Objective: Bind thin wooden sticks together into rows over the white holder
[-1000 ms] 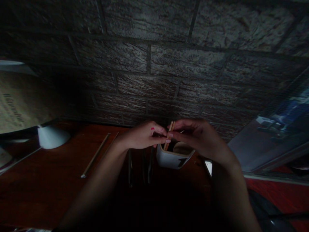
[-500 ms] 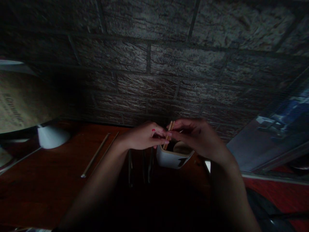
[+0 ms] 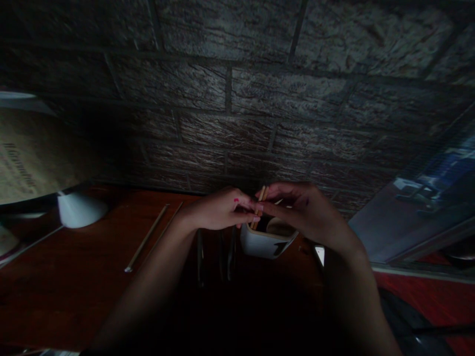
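Note:
A pair of wooden chopsticks stands tilted at the rim of a white squarish pot with a dark mark on its side. My left hand pinches them from the left between thumb and fingers. From the right, my right hand also closes on the chopsticks, its thumb against my left fingertips. Their lower ends reach inside the pot's opening. A pale rounded thing shows within the pot, too dark to name. Several slim metal utensils lie on the table left of the pot.
Two long thin sticks lie on the wooden table at left. Beyond them are a white cone-shaped piece and a large tan printed object. A brick-patterned wall rises behind. A small bright white object sits by my right forearm.

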Motion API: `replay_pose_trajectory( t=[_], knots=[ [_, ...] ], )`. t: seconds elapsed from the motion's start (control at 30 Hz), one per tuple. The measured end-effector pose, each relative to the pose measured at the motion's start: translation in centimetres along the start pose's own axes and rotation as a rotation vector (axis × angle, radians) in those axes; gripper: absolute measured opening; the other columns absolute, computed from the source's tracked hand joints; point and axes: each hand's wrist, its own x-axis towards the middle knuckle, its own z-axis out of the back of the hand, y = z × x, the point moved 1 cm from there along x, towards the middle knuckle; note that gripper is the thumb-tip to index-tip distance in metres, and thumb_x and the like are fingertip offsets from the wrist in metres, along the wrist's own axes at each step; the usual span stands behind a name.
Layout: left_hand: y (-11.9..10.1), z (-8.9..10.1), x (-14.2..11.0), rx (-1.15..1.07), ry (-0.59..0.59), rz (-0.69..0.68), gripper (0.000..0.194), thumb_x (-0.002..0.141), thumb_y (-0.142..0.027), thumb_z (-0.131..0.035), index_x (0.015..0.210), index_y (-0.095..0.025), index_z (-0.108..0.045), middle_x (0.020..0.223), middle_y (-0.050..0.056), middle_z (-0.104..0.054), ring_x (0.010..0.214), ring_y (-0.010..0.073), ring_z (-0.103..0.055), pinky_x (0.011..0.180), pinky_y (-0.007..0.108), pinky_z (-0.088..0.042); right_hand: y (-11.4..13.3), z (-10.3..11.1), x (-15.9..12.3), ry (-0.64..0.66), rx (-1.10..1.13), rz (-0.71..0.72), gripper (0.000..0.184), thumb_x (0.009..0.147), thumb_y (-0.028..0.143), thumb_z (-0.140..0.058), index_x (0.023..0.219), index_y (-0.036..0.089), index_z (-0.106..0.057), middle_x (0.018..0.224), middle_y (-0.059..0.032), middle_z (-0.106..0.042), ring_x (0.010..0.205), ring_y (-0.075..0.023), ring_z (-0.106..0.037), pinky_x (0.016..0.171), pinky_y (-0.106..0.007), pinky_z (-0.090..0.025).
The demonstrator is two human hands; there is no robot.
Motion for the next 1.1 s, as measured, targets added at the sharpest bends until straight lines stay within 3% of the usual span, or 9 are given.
replay_pose_trajectory(
  t=[0.53,1.1],
  knots=[
    [-0.12,0.1,-0.03,0.044,0.004,0.001,0.023,0.091,-0.028,-0.057,0.091,-0.01,-0.071,0.067,0.003,-0.067,0.058,0.0113,-0.061,0.053,0.019,-0.043,-0.14,-0.02,0.1,0.003,-0.025,0.03,0.02,0.086,0.037,-0.066,0.095,0.02,-0.073,0.093,-0.004,-0.074,0.087,-0.0183,-0.068,0.077,-0.029,-0.052],
    [-0.15,-0.51,0.66,0.012,0.019,0.003,0.022,0.09,-0.026,-0.058,0.089,-0.009,-0.071,0.071,0.003,-0.067,0.061,0.0118,-0.06,0.055,0.02,-0.045,-0.31,0.81,-0.19,-0.009,-0.024,0.028,0.016,0.085,0.034,-0.067,0.089,0.02,-0.073,0.09,-0.0032,-0.073,0.083,-0.0168,-0.066,0.075,-0.027,-0.051]
  ],
)
